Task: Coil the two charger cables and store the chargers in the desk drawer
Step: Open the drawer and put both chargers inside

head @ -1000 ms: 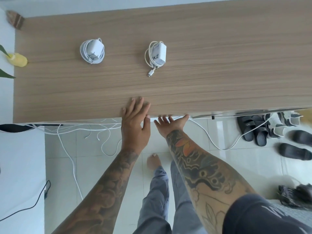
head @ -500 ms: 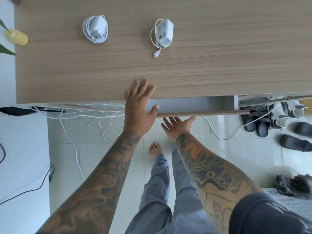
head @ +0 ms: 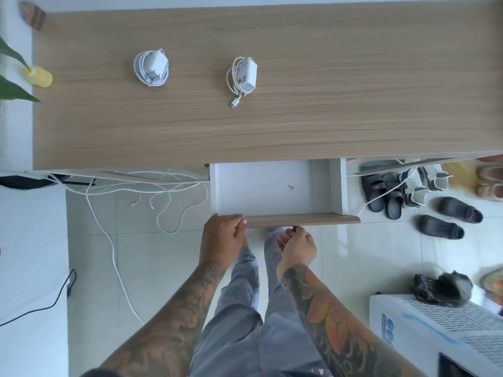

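Note:
Two white chargers lie on the wooden desk (head: pixel 326 91), each with its cable coiled around it: the left charger (head: pixel 151 67) and the right charger (head: pixel 243 75), whose plug end sticks out toward me. Below the desk edge the drawer (head: pixel 272 191) stands pulled out, white inside, holding only a tiny dark object (head: pixel 291 187). My left hand (head: pixel 222 236) grips the left end of the drawer's wooden front. My right hand (head: pixel 296 244) curls under the front's lower edge near its middle.
A yellow vase with green leaves (head: pixel 38 76) stands at the desk's left end. White cables (head: pixel 152 191) trail on the tiled floor under the desk. Several slippers and shoes (head: pixel 424 197) lie to the right. A white appliance (head: pixel 441 333) sits at the lower right.
The drawer has slid from nearly shut to well open. My left hand came off the desktop onto the drawer front, and both hands moved back toward me.

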